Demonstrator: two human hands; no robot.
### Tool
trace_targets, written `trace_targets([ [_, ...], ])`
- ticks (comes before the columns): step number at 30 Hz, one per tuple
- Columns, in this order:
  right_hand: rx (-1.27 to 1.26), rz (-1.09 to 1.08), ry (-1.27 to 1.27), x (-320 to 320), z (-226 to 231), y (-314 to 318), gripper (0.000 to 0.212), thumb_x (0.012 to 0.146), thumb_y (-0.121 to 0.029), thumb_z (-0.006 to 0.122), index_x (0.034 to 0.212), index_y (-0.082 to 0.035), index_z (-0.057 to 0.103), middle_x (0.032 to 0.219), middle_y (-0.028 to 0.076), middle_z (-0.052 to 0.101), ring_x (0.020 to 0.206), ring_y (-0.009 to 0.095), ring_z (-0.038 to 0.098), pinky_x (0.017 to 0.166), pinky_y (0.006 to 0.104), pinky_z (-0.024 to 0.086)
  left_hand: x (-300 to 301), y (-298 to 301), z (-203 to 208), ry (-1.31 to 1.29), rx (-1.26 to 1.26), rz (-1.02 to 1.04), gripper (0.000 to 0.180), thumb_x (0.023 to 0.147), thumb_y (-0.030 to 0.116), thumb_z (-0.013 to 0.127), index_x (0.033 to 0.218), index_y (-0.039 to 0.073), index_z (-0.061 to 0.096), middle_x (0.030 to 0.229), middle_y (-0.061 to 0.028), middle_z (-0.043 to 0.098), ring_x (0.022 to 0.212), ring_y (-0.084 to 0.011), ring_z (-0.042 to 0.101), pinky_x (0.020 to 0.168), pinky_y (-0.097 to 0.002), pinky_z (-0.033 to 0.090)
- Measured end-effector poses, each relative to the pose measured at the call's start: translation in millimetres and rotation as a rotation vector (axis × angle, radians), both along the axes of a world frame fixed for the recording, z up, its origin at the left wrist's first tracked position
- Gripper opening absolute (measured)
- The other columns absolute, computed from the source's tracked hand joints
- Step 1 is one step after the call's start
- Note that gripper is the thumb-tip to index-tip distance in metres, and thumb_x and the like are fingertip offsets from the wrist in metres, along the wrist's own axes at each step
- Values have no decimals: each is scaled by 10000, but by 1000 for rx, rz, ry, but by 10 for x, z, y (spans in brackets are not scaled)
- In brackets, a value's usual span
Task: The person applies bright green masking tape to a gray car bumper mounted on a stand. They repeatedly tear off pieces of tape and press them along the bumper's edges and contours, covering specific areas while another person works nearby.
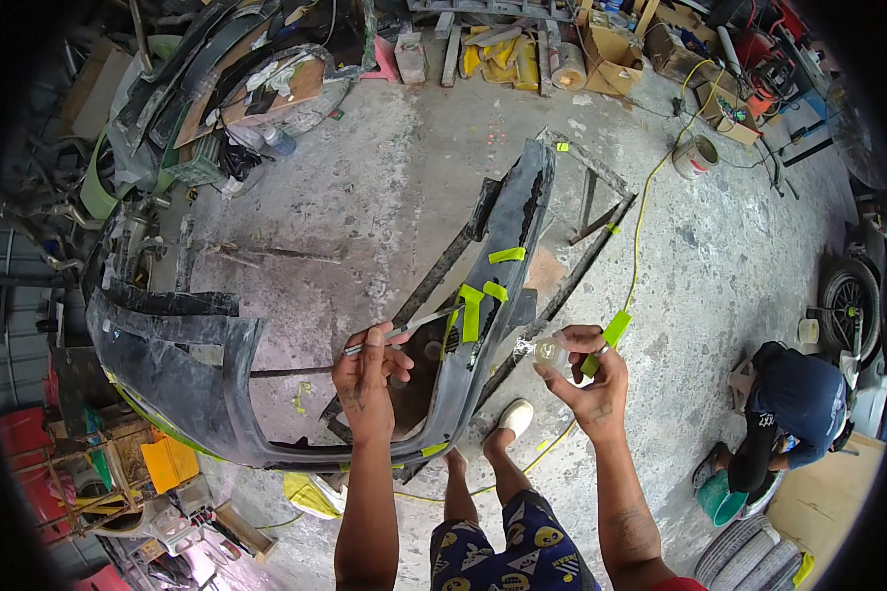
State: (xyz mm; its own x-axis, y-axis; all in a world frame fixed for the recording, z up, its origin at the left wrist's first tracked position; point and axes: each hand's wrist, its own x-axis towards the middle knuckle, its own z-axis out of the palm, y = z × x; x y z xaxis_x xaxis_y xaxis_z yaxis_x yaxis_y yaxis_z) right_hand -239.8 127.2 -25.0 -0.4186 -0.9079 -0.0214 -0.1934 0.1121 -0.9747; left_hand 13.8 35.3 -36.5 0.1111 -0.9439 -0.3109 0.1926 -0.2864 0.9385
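Observation:
A dark grey car bumper [235, 394] curves across a metal stand [601, 223] in front of me. Strips of bright green tape [471, 313] stick to its right arm. My left hand [368, 379] pinches a thin, light-coloured stick-like tool [419, 323], whose far tip reaches the taped part; whether it touches cannot be made out. On the other side of that arm, my right hand [593, 379] holds a small clear container [546, 353] between thumb and fingers. A loose strip of green tape [615, 329] hangs at the same fingers.
A yellow cord [638, 251] runs along the concrete floor at the right. Beyond it stands a white bucket [696, 158]. Another person [803, 404] crouches at the right beside a green basin [721, 499] and stacked tyres [749, 554]. Car panels [202, 84] pile up at the far left.

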Motion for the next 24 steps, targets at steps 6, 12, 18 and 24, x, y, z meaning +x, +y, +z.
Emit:
trace_targets([
  [6,3,14,-8,9,-37,-11,352,723,-39,882,1000,-71,667,1086,40,694,736,56,523,592,199,417,54,27,10,38,50,18,307,1039,295,605,1159,17,654,973,-130,730,655,-129,635,553,-254,462],
  [12,-19,20,6,15,-48,-38,346,728,-37,880,996,-66,664,1088,39,690,695,44,515,588,200,411,103,43,23,69,71,40,310,1039,305,604,1153,20,651,975,-121,732,655,-126,634,543,-253,450],
  [18,-7,29,2,5,-50,-56,351,730,-29,878,1004,-66,662,1090,35,687,698,39,514,591,202,412,90,11,14,74,56,36,305,1038,308,606,1145,25,652,969,-114,733,654,-130,634,543,-263,448],
  [24,-8,20,-3,20,-78,-30,355,724,-27,880,1001,-66,660,1098,39,689,695,47,514,594,202,417,88,37,-1,55,64,36,311,1033,311,616,1137,21,657,967,-116,732,650,-131,629,545,-261,450],
])
